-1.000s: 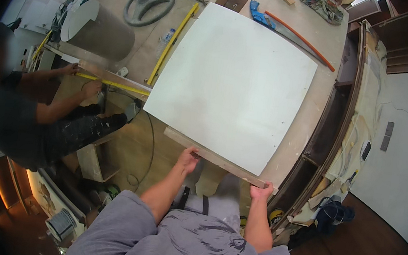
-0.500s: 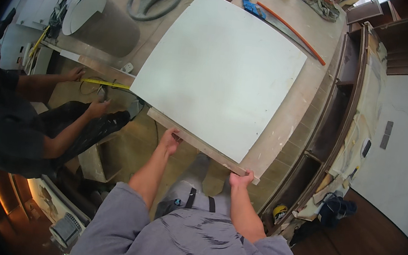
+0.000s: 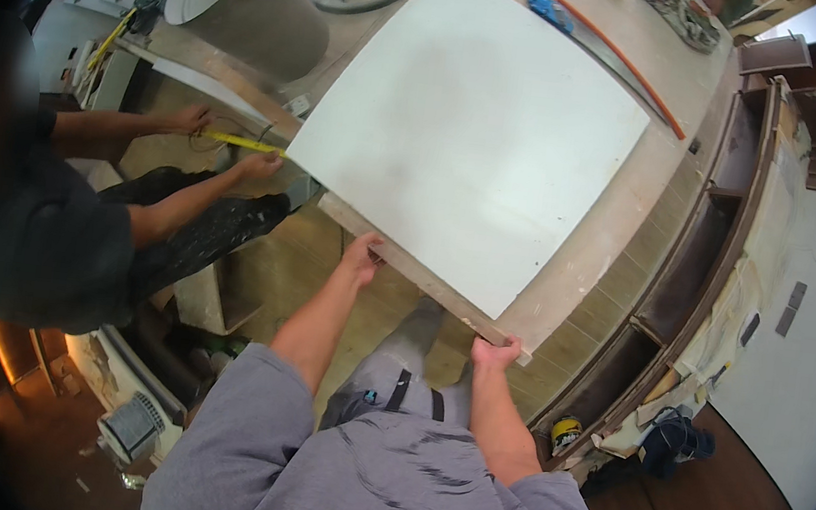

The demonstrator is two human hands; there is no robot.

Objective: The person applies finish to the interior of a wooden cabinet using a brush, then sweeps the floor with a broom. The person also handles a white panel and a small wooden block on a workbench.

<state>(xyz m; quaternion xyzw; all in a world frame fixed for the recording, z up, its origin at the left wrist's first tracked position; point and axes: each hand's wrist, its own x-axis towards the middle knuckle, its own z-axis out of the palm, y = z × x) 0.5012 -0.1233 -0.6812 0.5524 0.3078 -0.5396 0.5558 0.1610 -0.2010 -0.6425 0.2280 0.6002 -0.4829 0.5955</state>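
My left hand is closed on the wooden strip along the near edge of a pale board surface. My right hand grips that strip near its right end. Just beyond both hands lies a large square white panel on the pale surface. At the left, a co-worker's hands hold a yellow tape measure by the panel's left corner.
Behind the panel are a rolled sheet, a grey ring base on a post, a blue-handled saw and an orange strip. Brown cabinet framing runs along the right. The co-worker crouches or sits at the left.
The panel and strip in my hands have shifted left, covering a long yellow bar seen earlier. The co-worker's hands have moved toward the panel's corner, and the view has shifted.
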